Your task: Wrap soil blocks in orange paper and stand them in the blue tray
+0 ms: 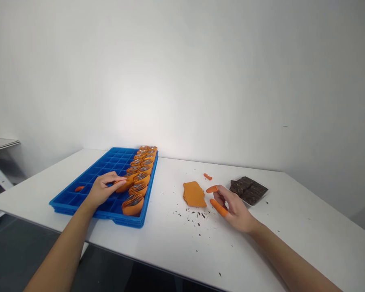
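White wall [200, 81] behind a white flat worktop [158, 247]. Orange, rounded, folded-sheet bundle [127, 185]: pinched by the left hand [103, 188] at a blue plastic compartment tray [129, 221], near its right edge; apparently a placing step, calling for gentle release. Right hand [236, 209]: thumb and forefinger apart, gripping nothing, beside flat orange sheets [194, 194]. Dark flakes [203, 216]: toward the worktop's near edge.

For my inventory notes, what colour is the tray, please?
The tray is blue; it shows best in the head view, the only one here.

No legible text; no readable numbers
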Demonstrator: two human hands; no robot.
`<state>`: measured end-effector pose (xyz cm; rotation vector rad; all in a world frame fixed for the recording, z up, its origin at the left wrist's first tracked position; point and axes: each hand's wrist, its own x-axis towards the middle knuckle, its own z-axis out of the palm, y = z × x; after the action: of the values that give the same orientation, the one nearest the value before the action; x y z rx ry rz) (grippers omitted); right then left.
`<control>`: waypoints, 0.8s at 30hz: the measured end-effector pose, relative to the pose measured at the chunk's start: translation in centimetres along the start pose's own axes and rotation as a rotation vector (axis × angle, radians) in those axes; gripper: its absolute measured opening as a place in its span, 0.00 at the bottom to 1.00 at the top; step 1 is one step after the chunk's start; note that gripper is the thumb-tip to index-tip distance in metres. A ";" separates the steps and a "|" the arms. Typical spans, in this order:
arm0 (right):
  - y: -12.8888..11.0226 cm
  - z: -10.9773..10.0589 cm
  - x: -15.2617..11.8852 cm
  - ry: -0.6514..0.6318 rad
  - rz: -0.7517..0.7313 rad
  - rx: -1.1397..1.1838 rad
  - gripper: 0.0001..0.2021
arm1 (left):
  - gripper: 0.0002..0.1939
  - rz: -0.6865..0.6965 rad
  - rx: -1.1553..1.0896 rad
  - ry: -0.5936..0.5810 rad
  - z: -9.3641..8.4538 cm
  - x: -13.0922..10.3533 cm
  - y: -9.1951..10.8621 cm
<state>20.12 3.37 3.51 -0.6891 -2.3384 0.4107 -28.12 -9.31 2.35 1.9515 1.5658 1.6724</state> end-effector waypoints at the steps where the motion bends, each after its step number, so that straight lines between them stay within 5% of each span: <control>1: 0.0 0.0 0.0 -0.001 0.002 -0.001 0.11 | 0.11 -0.007 -0.010 -0.002 -0.1 0.0 0.0; 10: 0.4 0.0 -0.2 0.001 0.018 -0.004 0.10 | 0.12 -0.093 -0.115 -0.032 -0.1 -0.4 0.1; 19: 0.1 0.1 -0.1 -0.002 0.012 0.011 0.11 | 0.08 0.052 0.066 0.069 -0.1 -0.3 -0.5; 24: 0.4 0.2 0.0 -0.007 0.027 0.020 0.11 | 0.05 0.092 -0.004 -0.004 -0.1 -0.4 -0.9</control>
<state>20.15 3.69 3.19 -0.7112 -2.3308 0.4483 -28.67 -9.21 1.56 2.0533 1.4906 1.7030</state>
